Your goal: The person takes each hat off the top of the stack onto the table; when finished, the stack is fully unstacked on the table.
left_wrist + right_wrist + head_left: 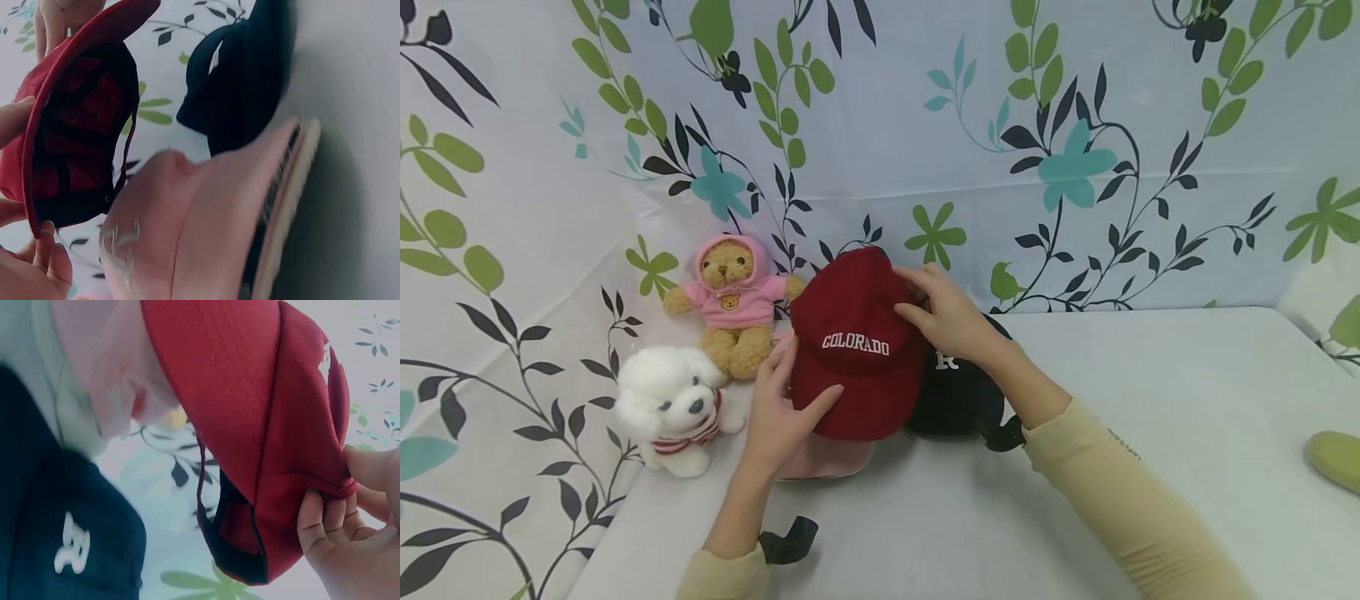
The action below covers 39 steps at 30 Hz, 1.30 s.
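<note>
Bright, even, soft light; only faint shadows lie under the red cap. Head view is sharp, bowed toward its edges. Both wrist views around that cap are blurred and washed out

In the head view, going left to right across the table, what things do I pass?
Fluffy white plush dog → tan teddy bear in a pink hoodie → dark red COLORADO cap, held by both hands → black cap with a white letter → pale green rounded object at the right edge.

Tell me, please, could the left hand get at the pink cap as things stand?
Probably yes, once freed: the left hand grips the red cap right above the pink cap, whose brim pokes out uncovered just below that hand.
</note>
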### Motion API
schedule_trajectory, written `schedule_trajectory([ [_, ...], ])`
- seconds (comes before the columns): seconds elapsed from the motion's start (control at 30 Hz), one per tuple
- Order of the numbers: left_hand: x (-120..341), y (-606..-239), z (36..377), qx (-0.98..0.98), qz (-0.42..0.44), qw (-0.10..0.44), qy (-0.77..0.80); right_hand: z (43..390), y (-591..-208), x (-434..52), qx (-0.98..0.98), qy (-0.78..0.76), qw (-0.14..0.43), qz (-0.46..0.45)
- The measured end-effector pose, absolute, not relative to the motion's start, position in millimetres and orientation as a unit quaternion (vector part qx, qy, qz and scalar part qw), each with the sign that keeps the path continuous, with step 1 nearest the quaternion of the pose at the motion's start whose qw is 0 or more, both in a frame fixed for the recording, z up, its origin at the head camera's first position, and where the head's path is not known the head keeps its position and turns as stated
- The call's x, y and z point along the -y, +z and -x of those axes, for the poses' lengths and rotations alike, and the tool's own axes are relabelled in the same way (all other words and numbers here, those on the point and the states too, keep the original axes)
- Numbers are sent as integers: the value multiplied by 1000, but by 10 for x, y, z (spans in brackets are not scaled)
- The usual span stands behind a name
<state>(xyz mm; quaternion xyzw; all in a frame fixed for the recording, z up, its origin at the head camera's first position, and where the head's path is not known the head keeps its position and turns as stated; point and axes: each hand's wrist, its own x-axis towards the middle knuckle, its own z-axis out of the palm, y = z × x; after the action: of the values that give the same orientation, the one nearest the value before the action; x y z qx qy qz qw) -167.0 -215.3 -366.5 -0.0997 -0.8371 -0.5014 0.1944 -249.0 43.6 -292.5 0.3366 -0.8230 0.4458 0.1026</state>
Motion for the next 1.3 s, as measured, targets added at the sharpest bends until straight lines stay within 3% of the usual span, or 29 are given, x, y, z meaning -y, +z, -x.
schedule_trajectory([
  [0.47,1618,-3664,1911,826,146,185,-512,2559,-2870,-976,842,426,127,-305],
  [0.77,1179,-3721,2053,828,139,126,-528,2606,-2891,-1411,862,409,130,-271],
  [1.3,418,-3904,2204,827,163,116,-525,2642,-2973,-2074,886,395,132,-202],
])
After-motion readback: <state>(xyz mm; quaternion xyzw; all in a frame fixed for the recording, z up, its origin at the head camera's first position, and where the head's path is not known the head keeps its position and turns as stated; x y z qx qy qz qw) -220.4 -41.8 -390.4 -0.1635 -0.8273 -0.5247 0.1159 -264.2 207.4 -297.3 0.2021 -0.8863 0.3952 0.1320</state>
